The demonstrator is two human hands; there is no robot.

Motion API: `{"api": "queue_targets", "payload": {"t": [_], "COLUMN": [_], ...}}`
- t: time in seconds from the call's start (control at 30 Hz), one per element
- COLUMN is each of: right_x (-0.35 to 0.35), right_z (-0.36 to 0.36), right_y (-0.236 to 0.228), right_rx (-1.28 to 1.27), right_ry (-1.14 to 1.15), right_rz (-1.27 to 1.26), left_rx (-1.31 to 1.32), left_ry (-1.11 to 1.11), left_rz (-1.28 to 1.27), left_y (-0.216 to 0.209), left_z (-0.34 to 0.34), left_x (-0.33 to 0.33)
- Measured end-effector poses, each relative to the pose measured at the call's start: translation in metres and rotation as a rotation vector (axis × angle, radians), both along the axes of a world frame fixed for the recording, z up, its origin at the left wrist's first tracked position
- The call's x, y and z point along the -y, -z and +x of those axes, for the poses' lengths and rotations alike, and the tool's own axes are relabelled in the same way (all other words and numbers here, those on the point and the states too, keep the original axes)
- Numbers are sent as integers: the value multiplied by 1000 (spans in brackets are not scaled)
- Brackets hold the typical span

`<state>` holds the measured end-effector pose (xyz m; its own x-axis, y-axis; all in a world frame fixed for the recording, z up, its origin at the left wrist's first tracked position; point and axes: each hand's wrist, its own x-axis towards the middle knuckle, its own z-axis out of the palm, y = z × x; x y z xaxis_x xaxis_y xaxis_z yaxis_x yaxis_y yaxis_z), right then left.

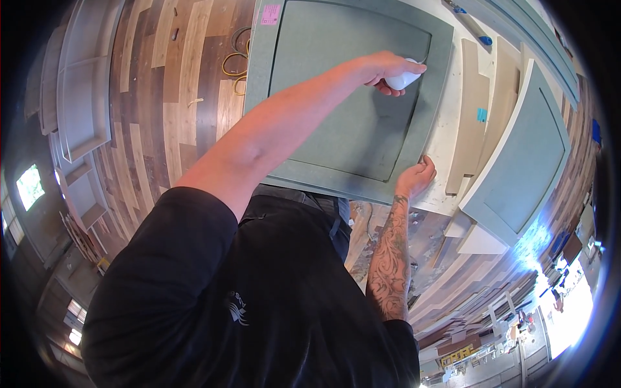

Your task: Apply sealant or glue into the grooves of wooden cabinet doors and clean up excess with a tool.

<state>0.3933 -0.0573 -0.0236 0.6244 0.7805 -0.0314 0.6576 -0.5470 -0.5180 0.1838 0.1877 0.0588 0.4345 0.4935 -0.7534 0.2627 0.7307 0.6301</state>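
Observation:
My left hand [388, 74] reaches across a grey-green panelled cabinet door [343, 97] and is closed around a rounded white bottle [402, 77]. The bottle is held over the door's right side, near the groove between its frame and inner panel; its far end is hard to make out. A pink label [270, 14] sticks to the door's far left corner. Beside the near right corner of the door rests my right hand [417, 177], its fingers loosely bent with nothing seen in them. That palm is partly hidden.
To the right are beige boards [474, 110] with a teal tape piece [482, 115], and another grey-green door [527, 161] leaning at an angle. A blue-handled tool [475, 27] lies on the white surface. A yellow cord [234, 64] coils on the plank floor; white frames [84, 97] stand left.

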Motion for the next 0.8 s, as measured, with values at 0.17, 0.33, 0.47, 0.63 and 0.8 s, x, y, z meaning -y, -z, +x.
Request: {"api": "queue_targets", "payload": {"t": [0.17,0.33,0.47,0.63,0.8], "right_x": [0,-1,1,1,1], "right_z": [1,1,1,2,0], "right_y": [1,1,2,3,2], "right_rx": [8,3,-7,6,-1], "right_ry": [-4,-1,13,-1,0], "right_rz": [6,2,7,16,15], "left_rx": [-6,-14,-16,-1,-19], "left_ry": [3,-3,-1,6,26], "left_rz": [0,-17,-18,-22,-21], "left_y": [-1,1,1,1,2], "left_z": [1,0,1,0,-2], "left_x": [3,5,8,12,13]}}
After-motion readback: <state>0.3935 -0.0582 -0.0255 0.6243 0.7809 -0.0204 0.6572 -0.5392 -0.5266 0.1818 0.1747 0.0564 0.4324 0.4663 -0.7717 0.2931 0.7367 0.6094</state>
